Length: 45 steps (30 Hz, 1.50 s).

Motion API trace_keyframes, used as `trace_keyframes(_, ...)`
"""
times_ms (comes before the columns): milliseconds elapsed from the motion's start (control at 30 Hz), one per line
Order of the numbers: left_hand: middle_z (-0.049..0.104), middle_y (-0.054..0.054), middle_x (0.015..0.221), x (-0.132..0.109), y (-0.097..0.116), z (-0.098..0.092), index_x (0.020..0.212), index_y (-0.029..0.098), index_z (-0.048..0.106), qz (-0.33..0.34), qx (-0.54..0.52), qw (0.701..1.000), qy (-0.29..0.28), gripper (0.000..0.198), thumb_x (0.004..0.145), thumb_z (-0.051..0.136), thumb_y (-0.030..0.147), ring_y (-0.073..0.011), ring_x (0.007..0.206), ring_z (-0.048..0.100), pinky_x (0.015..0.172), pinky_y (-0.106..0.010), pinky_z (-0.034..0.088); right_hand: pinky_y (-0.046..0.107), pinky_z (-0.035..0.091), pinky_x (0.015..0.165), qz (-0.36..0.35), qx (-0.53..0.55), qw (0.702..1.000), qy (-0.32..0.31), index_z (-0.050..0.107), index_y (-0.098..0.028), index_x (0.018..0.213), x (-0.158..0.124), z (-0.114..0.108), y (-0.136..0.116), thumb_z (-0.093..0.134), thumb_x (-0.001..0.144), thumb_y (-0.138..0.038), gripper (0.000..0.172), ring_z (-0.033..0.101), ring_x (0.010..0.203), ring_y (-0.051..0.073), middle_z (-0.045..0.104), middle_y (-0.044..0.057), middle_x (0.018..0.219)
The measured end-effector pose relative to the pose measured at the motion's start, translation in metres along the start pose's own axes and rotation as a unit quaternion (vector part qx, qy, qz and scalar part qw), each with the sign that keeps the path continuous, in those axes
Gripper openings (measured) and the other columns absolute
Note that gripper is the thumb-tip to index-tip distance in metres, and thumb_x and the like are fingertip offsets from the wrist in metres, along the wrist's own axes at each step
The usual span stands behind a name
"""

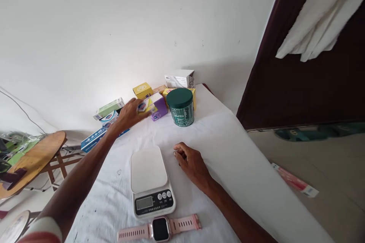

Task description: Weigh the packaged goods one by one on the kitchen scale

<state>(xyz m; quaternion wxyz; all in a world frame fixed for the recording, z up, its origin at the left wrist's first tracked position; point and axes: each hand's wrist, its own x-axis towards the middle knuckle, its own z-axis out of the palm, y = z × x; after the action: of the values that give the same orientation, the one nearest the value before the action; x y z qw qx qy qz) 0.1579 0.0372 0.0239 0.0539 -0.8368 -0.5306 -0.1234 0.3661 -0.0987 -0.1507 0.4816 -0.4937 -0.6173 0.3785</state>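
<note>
My left hand reaches to the far side of the table and grips a small yellow and white box, just in front of a purple box. My right hand rests on the white cloth with its fingers curled, just right of a white kitchen scale. What its fingers hold, if anything, is hidden. A pink smartwatch lies flat in front of the scale.
A green-lidded jar stands behind the scale. Several small cartons are piled against the wall, with a white box at the back. A round wooden table stands at left. A pink box lies on the floor at right.
</note>
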Motion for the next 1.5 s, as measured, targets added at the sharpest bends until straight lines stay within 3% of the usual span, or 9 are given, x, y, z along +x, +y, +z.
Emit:
trace_keyframes(167,0.061,-0.012,0.115,0.071,0.001,0.013,0.127,0.015,0.061,-0.016,0.016,1.0,-0.002,0.052,0.089,0.066,0.05,-0.0264,0.097,0.061,0.086,-0.037,0.048,0.025,0.045,0.057,0.009,0.015,1.0,-0.007,0.058,-0.022,0.092,0.0,0.0,0.002,0.046,0.091,-0.035,0.017,0.057,0.058,0.015,0.063,-0.001,0.072)
trace_keyframes(333,0.061,-0.014,0.115,0.083,0.001,0.032,0.128,0.014,0.062,0.012,0.005,1.0,-0.01,0.046,0.091,0.064,0.042,-0.0283,0.105,0.058,0.092,-0.04,0.047,0.025,0.044,0.055,0.011,0.02,1.0,-0.009,0.058,-0.023,0.092,-0.001,-0.001,-0.001,0.046,0.092,-0.036,0.018,0.055,0.057,0.015,0.063,-0.001,0.071)
trace_keyframes(467,0.054,-0.015,0.133,0.052,-0.002,0.032,0.14,0.02,0.052,0.025,0.004,0.998,0.051,0.055,0.091,0.066,0.043,-0.0324,0.122,0.05,0.1,-0.046,0.043,0.027,0.046,0.056,0.009,0.002,1.0,-0.008,0.059,-0.023,0.093,-0.002,-0.002,-0.001,0.047,0.091,-0.038,0.02,0.058,0.058,0.016,0.065,0.0,0.071)
trace_keyframes(600,0.059,-0.012,0.128,-0.007,-0.017,0.023,0.135,0.022,0.055,0.052,-0.023,0.991,0.12,0.046,0.095,0.062,0.045,-0.0292,0.118,0.054,0.101,-0.044,0.044,0.029,0.049,0.06,0.006,-0.021,1.0,-0.004,0.061,-0.023,0.093,-0.002,-0.003,-0.003,0.047,0.092,-0.042,0.024,0.061,0.06,0.018,0.067,0.001,0.071)
trace_keyframes(700,0.061,-0.011,0.124,-0.051,-0.046,0.015,0.128,0.022,0.058,-0.041,0.004,0.991,0.129,0.038,0.095,0.061,0.04,-0.0283,0.118,0.055,0.104,-0.042,0.043,0.031,0.05,0.061,0.011,-0.022,1.0,-0.011,0.062,-0.023,0.094,-0.001,-0.005,-0.006,0.047,0.092,-0.045,0.027,0.063,0.061,0.019,0.067,0.002,0.073)
trace_keyframes(833,0.053,-0.015,0.135,-0.084,-0.101,0.006,0.133,0.02,0.054,-0.212,0.058,0.97,0.101,0.046,0.092,0.061,0.041,-0.0355,0.129,0.047,0.106,-0.049,0.04,0.032,0.051,0.061,0.023,-0.02,0.999,-0.014,0.062,-0.023,0.094,0.0,-0.004,-0.006,0.049,0.09,-0.047,0.028,0.064,0.059,0.02,0.067,0.002,0.072)
trace_keyframes(1033,0.058,-0.016,0.132,-0.084,-0.15,0.011,0.132,0.02,0.053,-0.253,0.02,0.967,0.006,0.062,0.087,0.06,0.061,-0.0355,0.123,0.053,0.1,-0.045,0.043,0.032,0.051,0.061,0.034,-0.02,0.999,-0.02,0.061,-0.023,0.095,-0.001,-0.003,-0.006,0.048,0.09,-0.048,0.028,0.063,0.059,0.019,0.067,0.002,0.071)
trace_keyframes(1300,0.062,-0.014,0.127,-0.071,-0.145,0.012,0.124,0.017,0.055,-0.262,-0.001,0.965,0.026,0.061,0.083,0.063,0.062,-0.0317,0.118,0.057,0.1,-0.043,0.044,0.031,0.05,0.06,0.042,-0.016,0.999,-0.025,0.06,-0.022,0.096,-0.002,-0.006,-0.015,0.047,0.092,-0.047,0.029,0.061,0.059,0.018,0.066,0.001,0.072)
trace_keyframes(1500,0.065,-0.009,0.117,-0.108,-0.091,-0.005,0.12,0.023,0.057,-0.186,-0.014,0.978,0.095,0.062,0.075,0.073,0.063,-0.0299,0.107,0.061,0.095,-0.042,0.047,0.03,0.049,0.061,0.039,-0.025,0.999,-0.023,0.061,-0.021,0.097,-0.001,-0.005,-0.013,0.047,0.091,-0.045,0.028,0.061,0.06,0.017,0.066,0.001,0.073)
